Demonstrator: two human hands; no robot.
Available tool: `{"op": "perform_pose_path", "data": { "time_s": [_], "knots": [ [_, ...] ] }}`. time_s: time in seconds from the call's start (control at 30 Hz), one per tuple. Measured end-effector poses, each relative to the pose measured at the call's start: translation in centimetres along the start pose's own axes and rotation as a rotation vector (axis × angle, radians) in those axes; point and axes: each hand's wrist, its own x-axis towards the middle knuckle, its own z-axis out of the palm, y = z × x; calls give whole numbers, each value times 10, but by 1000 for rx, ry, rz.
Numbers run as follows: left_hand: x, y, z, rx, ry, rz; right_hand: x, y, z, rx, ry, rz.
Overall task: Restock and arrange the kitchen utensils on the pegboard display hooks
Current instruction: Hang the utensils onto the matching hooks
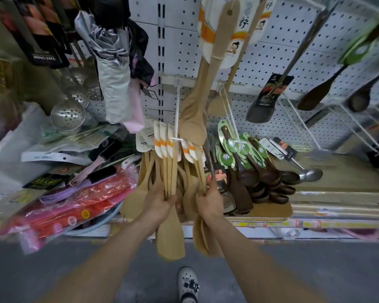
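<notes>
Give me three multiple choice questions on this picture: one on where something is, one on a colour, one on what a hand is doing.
1. Where are the dark wooden spoons relative to the right hand? A) to its right B) to its left C) on the floor
2. What colour is the band on the spatula labels? A) blue B) orange C) purple
3. What is the left hand doing? A) hanging idle B) lying flat on a box C) gripping light wooden spatulas
Answers: 1 A, the green-tagged spoons lie right of that hand. 2 B, orange bands cross the white labels. 3 C, its fingers curl round a bundle of handles.
</notes>
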Motion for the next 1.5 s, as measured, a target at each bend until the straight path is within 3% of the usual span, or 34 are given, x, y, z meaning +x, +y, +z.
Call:
{"op": "perform_pose_path", "data": {
  "time_s": [0.1, 0.27, 0.47, 0.7, 0.9, 1.23, 1.5],
  "knots": [
    [-30, 16, -3, -11, 26, 80, -23, -3, 3, 27, -37, -28],
    [-62, 13, -14, -156, -52, 20, -57, -10, 11, 95, -119, -70],
    [-103, -5, -35, -333, -176, -69, -104, -28, 22, 82, -226, -253],
    [-148, -8, -88, -376, -132, -7, -152, -66, 28, 35, -373, -403],
    [-181, 15, -132, -496, -91, 23, -182, -110, 32, -73, -391, -549],
    [-206, 82, -216, -991, 293, 179, -229, -172, 23, -106, -540, -918],
    [-227, 118, -238, -1155, 359, 376, -247, -210, 10, -102, -534, -1105]
  ]
}}
